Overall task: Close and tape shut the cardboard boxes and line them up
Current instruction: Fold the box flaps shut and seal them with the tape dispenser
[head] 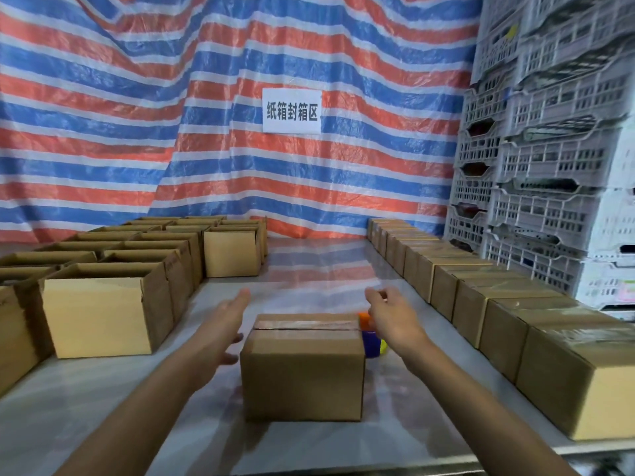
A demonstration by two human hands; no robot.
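A small cardboard box [302,372] stands in front of me on the table, its top flaps folded down with a gap along the seam. My left hand [225,324] hovers just left of the box, fingers straight and held apart, holding nothing. My right hand [390,314] is raised beyond the box's right corner with fingers loosely curled, and nothing shows in it. A tape dispenser [371,338] with orange and blue parts sits behind the box's right side, mostly hidden.
Several open boxes [99,314] stand in rows on the left. A line of taped boxes [508,314] runs along the right edge of the table [103,407]. Stacked white plastic crates [549,166] rise at the right. A striped tarp with a paper sign [292,111] hangs behind.
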